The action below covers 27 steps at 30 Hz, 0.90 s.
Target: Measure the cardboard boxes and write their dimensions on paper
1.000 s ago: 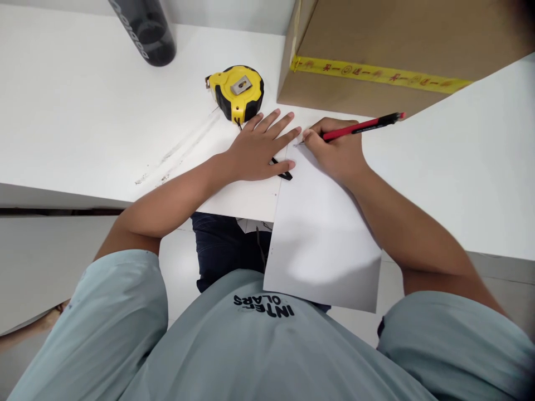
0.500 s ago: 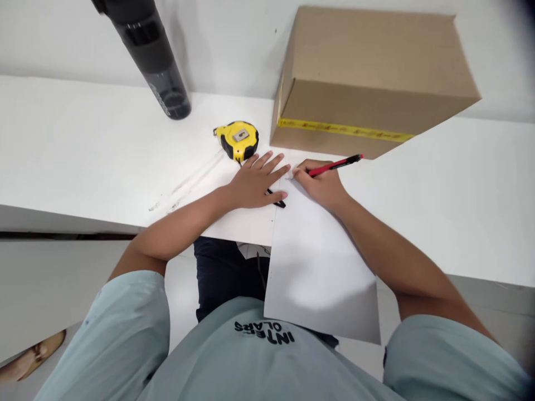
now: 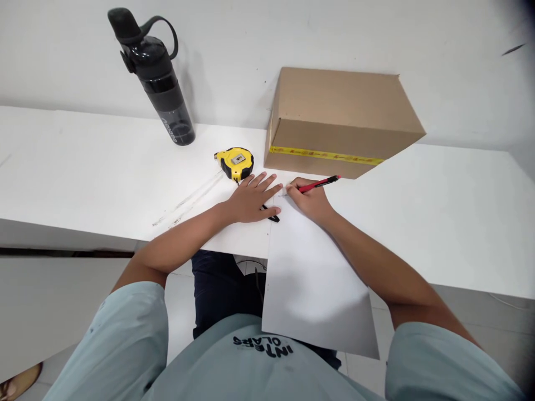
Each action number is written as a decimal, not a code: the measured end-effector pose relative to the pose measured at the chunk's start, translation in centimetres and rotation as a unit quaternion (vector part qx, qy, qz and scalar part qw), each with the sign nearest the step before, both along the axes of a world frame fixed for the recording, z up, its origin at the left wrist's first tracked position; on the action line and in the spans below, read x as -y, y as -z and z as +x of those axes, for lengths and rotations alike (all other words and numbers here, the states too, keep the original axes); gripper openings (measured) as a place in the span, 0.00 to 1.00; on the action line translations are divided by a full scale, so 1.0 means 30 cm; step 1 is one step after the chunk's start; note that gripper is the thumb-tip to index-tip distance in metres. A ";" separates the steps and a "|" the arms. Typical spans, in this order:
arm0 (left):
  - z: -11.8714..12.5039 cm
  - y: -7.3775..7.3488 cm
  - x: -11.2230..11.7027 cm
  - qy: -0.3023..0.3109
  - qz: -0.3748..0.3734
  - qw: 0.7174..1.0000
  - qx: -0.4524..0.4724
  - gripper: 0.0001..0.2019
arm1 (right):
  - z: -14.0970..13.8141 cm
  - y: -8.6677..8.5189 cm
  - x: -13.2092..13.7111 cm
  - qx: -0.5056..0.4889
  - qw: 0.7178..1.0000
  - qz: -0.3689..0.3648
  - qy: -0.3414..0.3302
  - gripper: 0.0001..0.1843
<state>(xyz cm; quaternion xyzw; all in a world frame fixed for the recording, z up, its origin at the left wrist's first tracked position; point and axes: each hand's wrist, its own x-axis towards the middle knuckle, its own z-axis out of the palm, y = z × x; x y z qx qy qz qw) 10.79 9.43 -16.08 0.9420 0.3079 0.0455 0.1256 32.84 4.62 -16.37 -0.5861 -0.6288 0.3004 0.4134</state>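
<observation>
My right hand (image 3: 311, 200) grips a red and black pen (image 3: 320, 184), its tip down near the top left of a white sheet of paper (image 3: 313, 278). Small marks show on the paper beside the tip. The sheet hangs over the table's front edge towards my lap. My left hand (image 3: 253, 199) lies flat with fingers spread, its fingertips near the paper's upper left corner. A black strap loop (image 3: 273, 218) sticks out from under that hand. Just beyond my left fingers sits a yellow and black tape measure (image 3: 237, 163).
A brown cardboard box (image 3: 334, 117) with yellow tape stands at the back of the white table (image 3: 460, 223), against the wall. A dark water bottle (image 3: 161, 83) stands upright at the back left. Dark smudges mark the tabletop left of the tape measure.
The camera view has tilted up, so the bottle's lid and more wall now show. My hands, the pen and the paper keep nearly the same places on the table.
</observation>
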 end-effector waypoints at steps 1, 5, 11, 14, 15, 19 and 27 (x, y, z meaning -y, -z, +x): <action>-0.003 0.005 -0.005 0.004 0.009 1.000 0.008 0.38 | 0.000 0.001 -0.001 0.004 1.000 -0.002 -0.001 0.16; -0.013 0.018 -0.037 0.013 0.072 0.996 0.056 0.33 | -0.002 0.008 -0.008 0.016 1.000 -0.002 -0.004 0.16; -0.028 0.013 -0.098 -0.053 0.154 0.972 0.167 0.22 | -0.011 0.013 -0.013 0.029 0.997 0.046 0.047 0.19; -0.047 -0.016 -0.117 -0.080 0.176 0.963 0.190 0.20 | -0.016 0.015 -0.004 0.047 0.991 0.101 0.070 0.20; -0.056 -0.031 -0.121 -0.091 0.182 0.961 0.188 0.19 | -0.017 0.017 -0.001 0.055 0.988 0.123 0.070 0.21; -0.104 -0.103 -0.130 -0.208 0.190 0.955 0.091 0.20 | 0.011 0.016 -0.003 0.101 0.970 0.210 0.074 0.21; -0.181 -0.149 -0.177 -0.342 0.020 0.939 -0.014 0.45 | 0.274 -0.043 -0.041 0.139 0.888 0.343 0.272 0.33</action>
